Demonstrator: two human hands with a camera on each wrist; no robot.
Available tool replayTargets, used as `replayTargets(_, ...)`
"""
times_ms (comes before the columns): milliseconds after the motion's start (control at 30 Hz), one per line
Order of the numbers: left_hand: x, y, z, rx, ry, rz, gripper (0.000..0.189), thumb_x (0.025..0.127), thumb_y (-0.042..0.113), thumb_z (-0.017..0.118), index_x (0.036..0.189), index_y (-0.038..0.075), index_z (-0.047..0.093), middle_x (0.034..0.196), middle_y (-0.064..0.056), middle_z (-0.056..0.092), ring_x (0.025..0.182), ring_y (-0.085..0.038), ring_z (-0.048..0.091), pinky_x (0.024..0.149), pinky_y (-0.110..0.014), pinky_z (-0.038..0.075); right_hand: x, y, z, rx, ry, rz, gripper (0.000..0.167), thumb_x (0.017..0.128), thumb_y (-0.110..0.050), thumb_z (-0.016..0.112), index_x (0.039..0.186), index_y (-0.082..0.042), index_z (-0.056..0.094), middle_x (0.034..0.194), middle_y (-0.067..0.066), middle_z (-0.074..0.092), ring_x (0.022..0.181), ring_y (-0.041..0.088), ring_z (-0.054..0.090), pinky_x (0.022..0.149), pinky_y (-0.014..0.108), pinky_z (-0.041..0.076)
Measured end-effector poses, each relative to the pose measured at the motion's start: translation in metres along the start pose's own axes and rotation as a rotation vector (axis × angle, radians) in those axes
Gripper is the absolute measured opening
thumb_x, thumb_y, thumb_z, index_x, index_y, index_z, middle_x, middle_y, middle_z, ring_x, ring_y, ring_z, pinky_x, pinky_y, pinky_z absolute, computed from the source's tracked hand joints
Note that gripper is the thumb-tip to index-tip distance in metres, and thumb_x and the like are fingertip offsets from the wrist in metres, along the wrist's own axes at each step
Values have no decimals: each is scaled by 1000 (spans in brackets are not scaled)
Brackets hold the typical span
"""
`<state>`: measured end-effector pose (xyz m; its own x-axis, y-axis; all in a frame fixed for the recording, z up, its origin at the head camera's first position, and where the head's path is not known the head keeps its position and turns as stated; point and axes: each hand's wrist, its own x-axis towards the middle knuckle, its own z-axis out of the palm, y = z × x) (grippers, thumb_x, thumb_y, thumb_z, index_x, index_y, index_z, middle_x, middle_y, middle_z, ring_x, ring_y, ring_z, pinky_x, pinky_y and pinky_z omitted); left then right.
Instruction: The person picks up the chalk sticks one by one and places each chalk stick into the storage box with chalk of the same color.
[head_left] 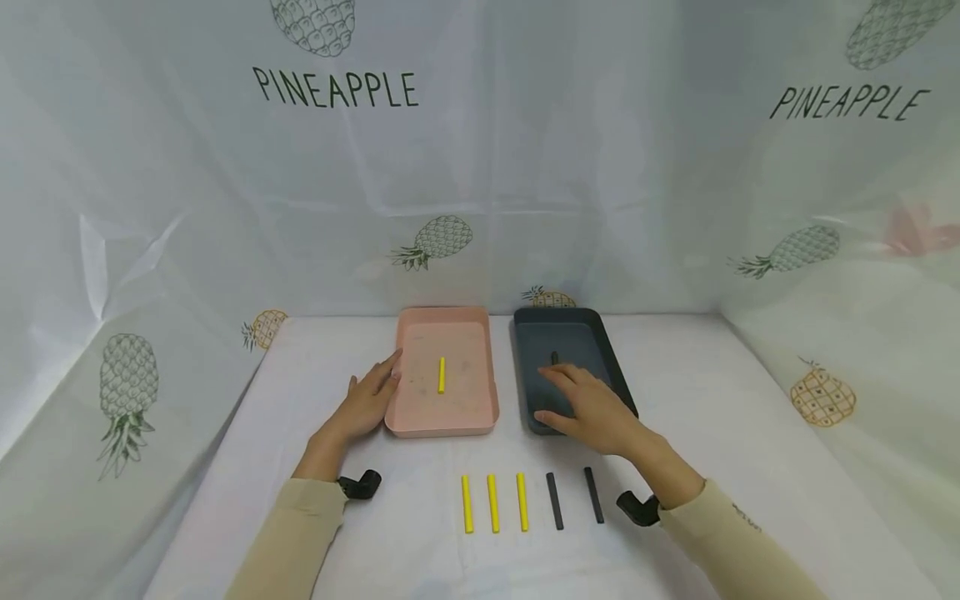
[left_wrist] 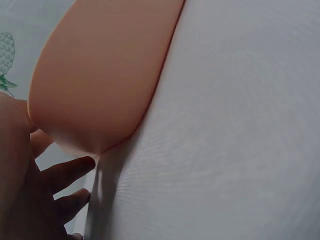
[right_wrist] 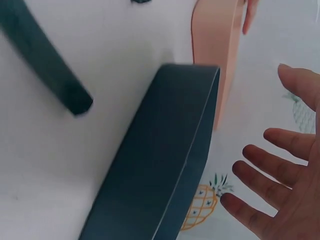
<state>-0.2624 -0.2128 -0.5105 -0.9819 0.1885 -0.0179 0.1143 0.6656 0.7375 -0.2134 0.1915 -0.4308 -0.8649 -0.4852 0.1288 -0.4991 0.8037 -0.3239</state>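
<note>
My left hand [head_left: 365, 406] rests at the left edge of a pink tray [head_left: 465, 333], fingers spread along its side wall. In the left wrist view its fingertips [left_wrist: 82, 165] sit right beside the tray's corner. One yellow stick [head_left: 442, 375] lies inside that tray. Over the dark blue-grey tray [head_left: 577, 333], my right hand [head_left: 596, 412] hovers with fingers apart and nothing between them. A short black stick [head_left: 554, 357] in this tray is partly hidden by the fingers. The right wrist view also shows those fingers extended and holding nothing.
In front of the trays, three yellow sticks [head_left: 492, 502] and two black sticks [head_left: 554, 501] lie in a row on the white table [head_left: 405, 550]. A pineapple-printed sheet [head_left: 570, 183] hangs behind. Black wrist mounts [head_left: 362, 485] stick out near both wrists.
</note>
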Motion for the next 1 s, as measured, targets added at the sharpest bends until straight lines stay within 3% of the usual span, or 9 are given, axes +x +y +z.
replayTargets(233, 1, -1, 3, 10, 24, -7, 54, 114, 33, 32, 166, 29, 23, 170, -17, 29, 161, -44, 9, 125, -66, -17, -3, -15, 8, -21, 3, -24, 72, 93, -47, 76, 152, -14, 52, 151, 10, 55, 135, 36, 57, 109, 61, 49)
replayTargets(633, -1, -3, 10, -18, 55, -31, 55, 113, 33, 31, 167, 29, 21, 170, -17, 28, 162, -41, 9, 126, -62, -18, -8, -40, 19, -22, -38, -122, 67, 91, -47, 79, 146, -16, 57, 143, 3, 59, 122, 23, 64, 100, 45, 57)
replayTargets(1000, -2, -5, 10, -1, 67, -16, 54, 114, 33, 31, 167, 28, 21, 169, -18, 30, 161, -41, 12, 126, -63, -18, -14, -67, 31, -11, -150, -172, 67, 92, -53, 75, 147, -18, 57, 142, -3, 60, 127, 18, 60, 103, 44, 55)
